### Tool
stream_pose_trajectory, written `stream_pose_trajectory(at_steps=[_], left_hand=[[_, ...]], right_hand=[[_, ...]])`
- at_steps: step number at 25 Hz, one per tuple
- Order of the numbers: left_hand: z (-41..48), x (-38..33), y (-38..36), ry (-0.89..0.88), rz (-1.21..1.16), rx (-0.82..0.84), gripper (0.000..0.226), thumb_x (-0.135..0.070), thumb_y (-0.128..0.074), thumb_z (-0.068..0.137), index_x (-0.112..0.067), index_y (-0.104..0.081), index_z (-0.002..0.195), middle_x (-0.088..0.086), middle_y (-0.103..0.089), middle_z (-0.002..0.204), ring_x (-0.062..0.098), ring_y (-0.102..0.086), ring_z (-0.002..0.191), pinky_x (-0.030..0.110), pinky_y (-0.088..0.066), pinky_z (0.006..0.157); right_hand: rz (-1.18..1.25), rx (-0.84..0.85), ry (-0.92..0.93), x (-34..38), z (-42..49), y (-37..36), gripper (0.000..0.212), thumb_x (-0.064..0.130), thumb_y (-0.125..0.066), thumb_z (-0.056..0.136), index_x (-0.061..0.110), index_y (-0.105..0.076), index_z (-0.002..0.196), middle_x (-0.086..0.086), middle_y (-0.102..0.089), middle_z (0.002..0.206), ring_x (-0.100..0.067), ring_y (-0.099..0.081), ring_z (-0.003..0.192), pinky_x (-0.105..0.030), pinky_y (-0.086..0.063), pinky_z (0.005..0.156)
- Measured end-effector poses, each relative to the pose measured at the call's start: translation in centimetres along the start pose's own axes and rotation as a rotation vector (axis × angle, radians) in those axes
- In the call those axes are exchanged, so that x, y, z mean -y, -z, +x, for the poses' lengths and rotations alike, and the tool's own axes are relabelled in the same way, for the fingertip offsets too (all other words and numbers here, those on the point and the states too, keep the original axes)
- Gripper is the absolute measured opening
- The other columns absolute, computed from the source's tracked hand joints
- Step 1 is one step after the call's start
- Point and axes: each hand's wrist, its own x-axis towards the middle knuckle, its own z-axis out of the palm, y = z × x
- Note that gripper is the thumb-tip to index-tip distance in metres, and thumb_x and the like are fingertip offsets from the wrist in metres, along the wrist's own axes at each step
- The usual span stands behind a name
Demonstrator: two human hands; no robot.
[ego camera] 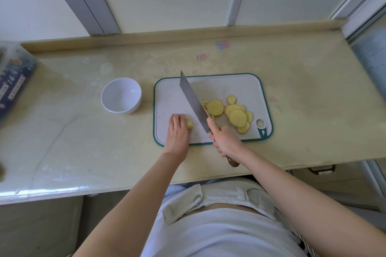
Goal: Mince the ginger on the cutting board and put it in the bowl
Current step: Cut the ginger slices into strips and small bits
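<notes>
Right hand (pixel 226 142) is gripping the broad steel cleaver (pixel 193 100), left hand (pixel 177 129) beside it curling round pale-yellow ginger chunks (pixel 189 125); a cut drifting that way risks nicking knuckles.

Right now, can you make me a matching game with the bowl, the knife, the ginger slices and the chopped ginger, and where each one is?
Things:
1. bowl
2. knife
3. ginger slices
4. chopped ginger

Places:
A. gripped by the right hand
B. on the right part of the cutting board
C. on the counter, left of the cutting board
D. held by the left hand

Pairs: 1-C, 2-A, 3-B, 4-D.
</notes>
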Motion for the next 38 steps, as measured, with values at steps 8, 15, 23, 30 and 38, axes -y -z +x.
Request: stream_pose_trajectory(at_steps=[8,15,23,30,38], left_hand=[[0.4,-0.7,-0.1,0.000,-0.069,-0.014,0.048,-0.012,-0.036,0.099,0.003,-0.018,0.141,0.019,-0.024,0.138,0.031,-0.016,0.135,0.033,-0.014,0.115],[0.4,-0.8,0.8,0.005,0.018,0.032,0.061,-0.028,-0.038,0.099,-0.003,-0.008,0.146,0.013,-0.023,0.142,0.028,-0.016,0.136,0.039,-0.007,0.116],[0.1,-0.3,1.4,0.053,0.085,0.065,0.063,-0.038,-0.028,0.099,-0.006,-0.003,0.148,0.009,-0.010,0.155,0.027,-0.001,0.144,0.044,0.004,0.116],[0.1,-0.4,0.6,0.052,0.163,0.082,0.053,-0.027,-0.020,0.102,-0.001,-0.004,0.146,0.013,-0.011,0.152,0.029,-0.004,0.142,0.043,-0.003,0.117],[-0.1,-0.6,0.6,0.056,0.230,0.097,0.054,-0.019,-0.024,0.102,-0.001,0.002,0.146,0.013,-0.003,0.155,0.030,0.003,0.144,0.044,0.000,0.116]], right_hand=[[0.087,0.009,0.003,0.5,-1.2,0.3,0.054,0.060,-0.038,0.096,0.020,-0.030,0.061,0.005,-0.024,0.045,-0.013,-0.019,0.038,-0.017,-0.017,0.039],[0.072,0.020,0.008,1.0,-2.3,0.6,0.052,0.059,-0.038,0.096,0.018,-0.032,0.065,0.003,-0.023,0.049,-0.013,-0.018,0.039,-0.017,-0.017,0.039],[-0.008,0.042,0.030,0.8,-3.2,0.4,0.052,0.061,-0.036,0.096,0.017,-0.036,0.069,0.005,-0.025,0.049,-0.013,-0.021,0.038,-0.018,-0.020,0.039],[-0.064,0.073,0.021,0.7,-3.7,0.3,0.053,0.061,-0.034,0.096,0.019,-0.032,0.065,0.003,-0.025,0.051,-0.013,-0.021,0.037,-0.018,-0.021,0.038],[-0.129,0.065,-0.017,0.5,-3.3,0.0,0.055,0.063,-0.033,0.096,0.020,-0.027,0.063,0.002,-0.022,0.051,-0.013,-0.020,0.036,-0.017,-0.020,0.039]])
